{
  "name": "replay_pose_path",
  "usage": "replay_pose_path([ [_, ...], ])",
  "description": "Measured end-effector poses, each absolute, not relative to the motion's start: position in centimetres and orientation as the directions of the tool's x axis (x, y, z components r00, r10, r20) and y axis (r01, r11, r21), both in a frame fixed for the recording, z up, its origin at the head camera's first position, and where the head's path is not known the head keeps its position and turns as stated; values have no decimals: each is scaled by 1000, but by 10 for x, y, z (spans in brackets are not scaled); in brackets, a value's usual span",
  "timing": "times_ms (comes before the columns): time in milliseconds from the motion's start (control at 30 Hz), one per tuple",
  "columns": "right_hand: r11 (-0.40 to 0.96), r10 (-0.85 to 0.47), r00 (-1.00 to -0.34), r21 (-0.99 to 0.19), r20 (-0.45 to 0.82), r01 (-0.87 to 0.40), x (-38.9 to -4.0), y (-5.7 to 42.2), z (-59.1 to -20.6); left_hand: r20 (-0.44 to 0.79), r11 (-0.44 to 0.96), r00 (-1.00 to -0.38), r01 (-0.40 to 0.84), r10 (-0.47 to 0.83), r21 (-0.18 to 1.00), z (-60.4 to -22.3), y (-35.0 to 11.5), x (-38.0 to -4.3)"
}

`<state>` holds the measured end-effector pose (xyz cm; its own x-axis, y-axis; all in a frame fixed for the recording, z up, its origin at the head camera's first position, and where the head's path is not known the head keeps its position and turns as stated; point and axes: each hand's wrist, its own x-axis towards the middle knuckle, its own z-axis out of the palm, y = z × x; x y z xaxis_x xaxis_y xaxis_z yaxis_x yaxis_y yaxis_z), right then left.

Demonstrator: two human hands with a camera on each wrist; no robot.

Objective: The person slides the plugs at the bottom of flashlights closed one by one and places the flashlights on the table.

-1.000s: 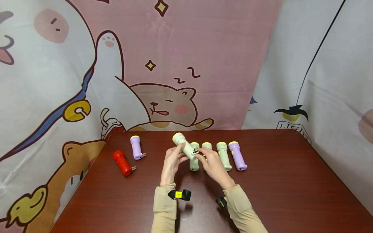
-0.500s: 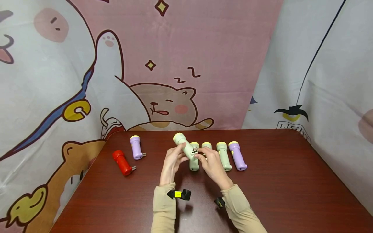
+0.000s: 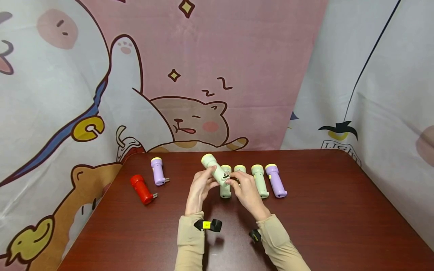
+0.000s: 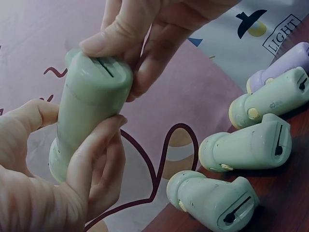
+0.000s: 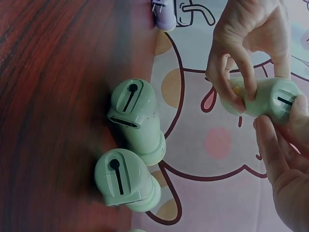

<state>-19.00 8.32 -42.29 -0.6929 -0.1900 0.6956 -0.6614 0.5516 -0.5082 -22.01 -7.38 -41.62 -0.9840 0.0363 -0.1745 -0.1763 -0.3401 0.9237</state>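
Note:
My left hand [image 3: 198,192] grips a pale green flashlight [image 3: 217,170] by its body, raised over the table with its yellow-rimmed head pointing up and to the left. At its tail end, my right hand [image 3: 249,192] pinches the edge between thumb and fingers. Small metal plug prongs show at that end in the head view, beside the right fingertips. In the left wrist view, the right thumb [image 4: 94,44] presses on the tail of the flashlight [image 4: 91,101], next to a dark slot. Right wrist view: left fingers wrap the flashlight's body [image 5: 260,99] near a yellow button.
Behind the hands lie more green flashlights [image 3: 260,182], one partly hidden by the right hand, and a purple flashlight [image 3: 276,181] ends the row. To the left lie a red flashlight [image 3: 141,189] and a purple one [image 3: 158,172], both with prongs out. A cartoon curtain [image 3: 257,75] hangs behind the table.
Both hands keep their hold on the green flashlight in nearly the same place. My right wrist has shifted very slightly left; the other flashlights stay put.

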Motion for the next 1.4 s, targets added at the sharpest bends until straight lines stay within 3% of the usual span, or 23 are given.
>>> replay_pose_path([
  [533, 530, -239, -676, -490, 697, -692, -190, 88, -419, -193, -334, -980, -196, 43, 922, -417, -74, -220],
  [1033, 507, -277, -725, -545, 630, -668, -189, 91, -415, -164, -313, -983, -181, 80, 932, -418, -74, -218],
  [1400, 478, -288, -726, -563, 625, -674, -190, 93, -413, -145, -290, -987, -159, 67, 944, -414, -72, -216],
])
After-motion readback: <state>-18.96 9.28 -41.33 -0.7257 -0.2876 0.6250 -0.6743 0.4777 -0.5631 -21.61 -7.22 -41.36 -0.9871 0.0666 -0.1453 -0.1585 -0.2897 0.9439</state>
